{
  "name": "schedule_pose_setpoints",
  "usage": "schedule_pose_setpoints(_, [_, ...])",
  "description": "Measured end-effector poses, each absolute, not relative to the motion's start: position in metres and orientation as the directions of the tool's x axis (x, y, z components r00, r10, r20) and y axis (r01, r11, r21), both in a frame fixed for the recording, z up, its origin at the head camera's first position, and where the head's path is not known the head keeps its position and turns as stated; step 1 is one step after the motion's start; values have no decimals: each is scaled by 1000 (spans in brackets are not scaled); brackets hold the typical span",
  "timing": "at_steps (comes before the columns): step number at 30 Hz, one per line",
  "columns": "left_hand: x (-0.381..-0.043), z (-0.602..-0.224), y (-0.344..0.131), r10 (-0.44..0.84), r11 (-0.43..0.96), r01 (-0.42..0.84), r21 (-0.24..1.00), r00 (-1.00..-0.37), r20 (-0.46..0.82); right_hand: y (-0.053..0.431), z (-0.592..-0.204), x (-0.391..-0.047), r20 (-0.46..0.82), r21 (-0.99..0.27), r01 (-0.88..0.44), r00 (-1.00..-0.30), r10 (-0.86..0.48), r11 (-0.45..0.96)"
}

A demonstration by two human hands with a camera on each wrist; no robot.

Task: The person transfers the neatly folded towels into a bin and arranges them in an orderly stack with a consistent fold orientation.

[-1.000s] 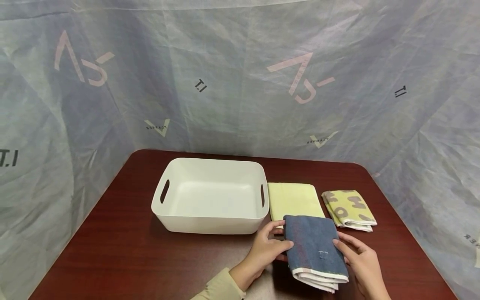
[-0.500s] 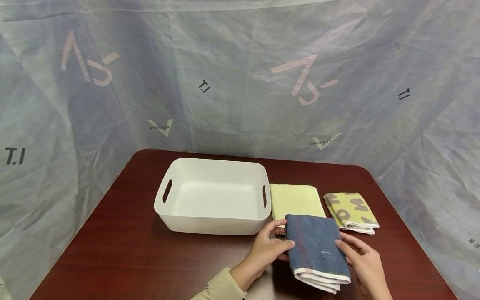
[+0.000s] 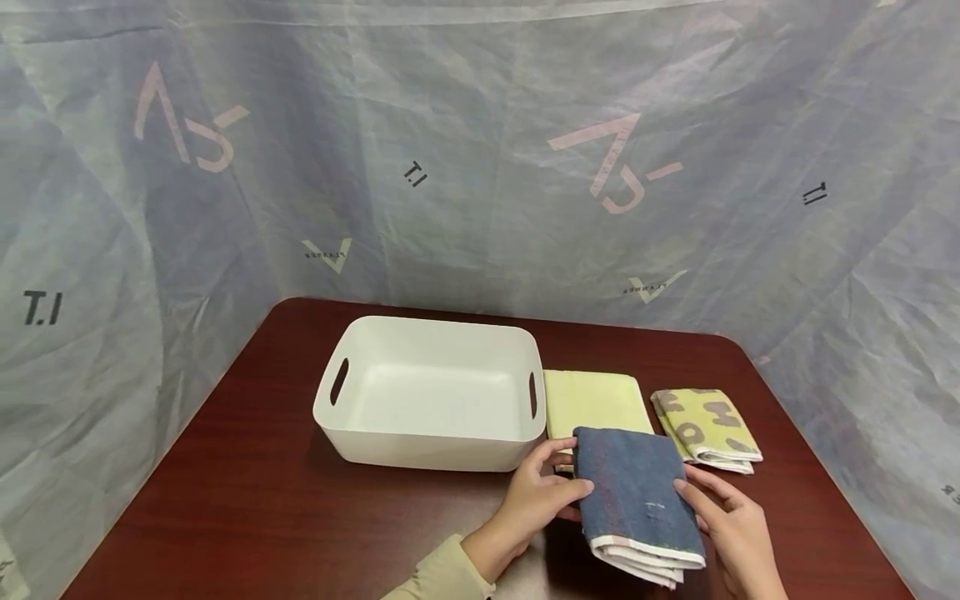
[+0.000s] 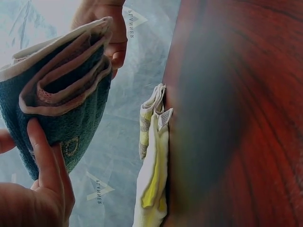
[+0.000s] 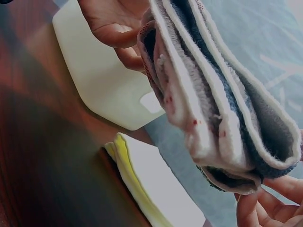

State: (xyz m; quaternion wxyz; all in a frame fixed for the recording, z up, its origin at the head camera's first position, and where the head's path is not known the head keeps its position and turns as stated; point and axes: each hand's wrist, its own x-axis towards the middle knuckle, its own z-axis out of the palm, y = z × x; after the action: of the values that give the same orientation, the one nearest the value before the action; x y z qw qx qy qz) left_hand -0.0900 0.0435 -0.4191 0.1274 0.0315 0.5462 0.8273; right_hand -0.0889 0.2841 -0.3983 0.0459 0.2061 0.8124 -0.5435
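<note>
A folded blue towel [image 3: 636, 492] with white edges is held up off the table between both hands in the head view. My left hand [image 3: 534, 500] grips its left side, thumb on top and fingers underneath. On the opposite side my right hand [image 3: 731, 525] pinches the edge, its thumb on the upper face. The wrist views show the towel's stacked layers [image 4: 71, 80] end-on, with air beneath them. Behind it lies a folded pale yellow towel [image 3: 596, 402], partly covered by the blue one in the head view. A yellow towel with grey letters [image 3: 705, 427] lies folded farther right.
A white bin [image 3: 431, 450] with handle cutouts stands left of the pale yellow towel, right up against it in the head view; no contents show inside. All rest on a dark red wooden table [image 3: 247, 500], enclosed by a printed grey sheet [image 3: 480, 208].
The head view has shifted slightly, so everything on the table sits a little farther right in it. Both hands keep the same hold on the blue towel.
</note>
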Motion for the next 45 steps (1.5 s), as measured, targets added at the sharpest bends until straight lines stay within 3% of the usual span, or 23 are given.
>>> schedule_pose_setpoints(22, [-89,-410,42,233,-376,-139,916,-971,-52,279,-394,-88,-267,-924,337,-907,326,181])
schedule_pose_setpoints(33, [-91,-406,40,248,-386,-134,913,-968,-38,278,-389,-89,-249,-916,335,-905,344,221])
schedule_pose_setpoints(41, [-92,-405,39,263,-389,-143,910,-964,-40,274,-388,-89,-257,-936,323,-898,357,140])
schedule_pose_setpoints(45, [-92,-404,38,256,-388,-139,911,-966,-39,273,-388,-89,-250,-930,326,-900,358,168])
